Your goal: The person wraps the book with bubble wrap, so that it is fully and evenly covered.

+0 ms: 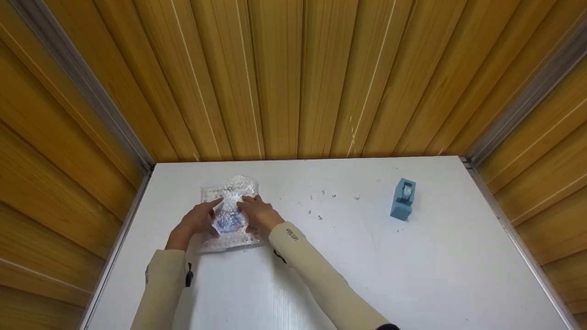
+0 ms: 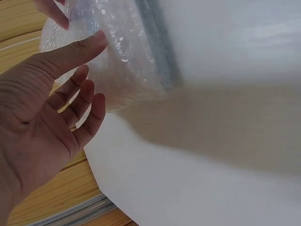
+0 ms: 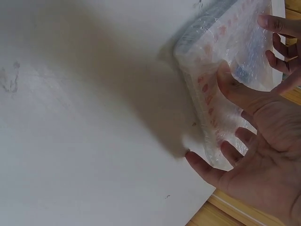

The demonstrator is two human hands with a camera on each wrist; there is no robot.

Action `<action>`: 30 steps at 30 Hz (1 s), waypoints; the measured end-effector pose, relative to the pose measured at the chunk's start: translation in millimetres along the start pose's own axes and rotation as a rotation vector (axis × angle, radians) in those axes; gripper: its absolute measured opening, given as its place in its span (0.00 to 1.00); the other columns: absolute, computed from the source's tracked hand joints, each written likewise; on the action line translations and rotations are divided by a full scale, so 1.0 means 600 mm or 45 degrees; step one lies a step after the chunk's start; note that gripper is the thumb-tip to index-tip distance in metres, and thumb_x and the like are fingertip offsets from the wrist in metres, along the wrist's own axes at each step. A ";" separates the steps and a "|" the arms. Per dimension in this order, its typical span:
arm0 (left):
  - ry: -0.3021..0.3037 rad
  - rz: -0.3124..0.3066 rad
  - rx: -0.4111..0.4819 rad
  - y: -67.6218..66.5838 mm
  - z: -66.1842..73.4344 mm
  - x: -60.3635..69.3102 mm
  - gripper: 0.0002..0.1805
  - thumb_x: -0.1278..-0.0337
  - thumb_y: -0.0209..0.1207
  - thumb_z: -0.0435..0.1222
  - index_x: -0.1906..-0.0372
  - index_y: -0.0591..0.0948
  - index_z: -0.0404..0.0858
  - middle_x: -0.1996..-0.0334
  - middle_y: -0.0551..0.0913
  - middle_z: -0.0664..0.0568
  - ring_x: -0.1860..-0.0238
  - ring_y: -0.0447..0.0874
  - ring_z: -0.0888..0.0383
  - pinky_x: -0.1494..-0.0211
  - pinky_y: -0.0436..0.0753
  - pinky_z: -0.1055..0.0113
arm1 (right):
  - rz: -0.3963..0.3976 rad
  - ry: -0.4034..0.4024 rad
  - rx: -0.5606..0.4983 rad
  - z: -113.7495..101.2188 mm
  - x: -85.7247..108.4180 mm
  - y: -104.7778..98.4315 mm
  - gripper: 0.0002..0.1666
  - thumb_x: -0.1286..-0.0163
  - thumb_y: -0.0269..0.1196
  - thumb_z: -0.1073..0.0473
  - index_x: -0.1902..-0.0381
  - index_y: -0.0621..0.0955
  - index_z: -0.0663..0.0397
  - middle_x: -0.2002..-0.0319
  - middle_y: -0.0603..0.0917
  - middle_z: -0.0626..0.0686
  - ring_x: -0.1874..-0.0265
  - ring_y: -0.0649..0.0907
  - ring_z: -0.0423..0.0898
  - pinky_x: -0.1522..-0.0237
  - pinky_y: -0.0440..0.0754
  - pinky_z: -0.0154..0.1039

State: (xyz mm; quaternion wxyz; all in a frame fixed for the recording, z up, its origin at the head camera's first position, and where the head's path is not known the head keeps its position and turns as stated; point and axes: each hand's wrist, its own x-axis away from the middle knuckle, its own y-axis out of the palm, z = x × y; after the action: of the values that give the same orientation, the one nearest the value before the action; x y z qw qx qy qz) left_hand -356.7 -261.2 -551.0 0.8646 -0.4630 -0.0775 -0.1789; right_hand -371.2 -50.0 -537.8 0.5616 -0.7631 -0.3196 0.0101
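Note:
A flat package with red marks along its border, cased in clear bubble wrap (image 1: 224, 245), lies toward the left of the white table. In the head view, a crumpled strip of wrap (image 1: 234, 199) stands over its middle, with a blue patch (image 1: 229, 223) showing through. My left hand (image 1: 198, 220) is at the left side of this bundle; in its wrist view the thumb (image 2: 89, 47) touches the wrap and the other fingers curve loosely. Across from it, my right hand (image 1: 260, 213) reaches over the package, fingers spread and thumb (image 3: 233, 84) above the wrap.
A teal tape dispenser (image 1: 400, 210) with a roll of clear tape stands on the right part of the white table (image 1: 344, 270). Small dark marks dot the tabletop. Wood-patterned panels (image 1: 293, 82) rise behind the table and on both sides.

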 end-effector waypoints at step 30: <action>-0.206 -0.391 -0.101 -0.019 0.026 -0.039 0.64 0.48 0.75 0.34 0.16 0.42 0.51 0.20 0.36 0.25 0.21 0.35 0.24 0.22 0.47 0.29 | -0.158 -0.109 0.153 0.032 -0.015 0.009 0.52 0.28 0.64 0.48 0.16 0.49 0.38 0.15 0.43 0.46 0.17 0.49 0.53 0.19 0.49 0.64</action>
State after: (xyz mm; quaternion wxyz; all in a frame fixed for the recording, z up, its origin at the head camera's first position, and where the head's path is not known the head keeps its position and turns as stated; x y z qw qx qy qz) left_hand -382.4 -248.4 -540.2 0.7991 -0.4925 -0.2095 -0.2739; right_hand -383.1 -39.4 -552.7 0.5917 -0.7057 -0.3889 0.0268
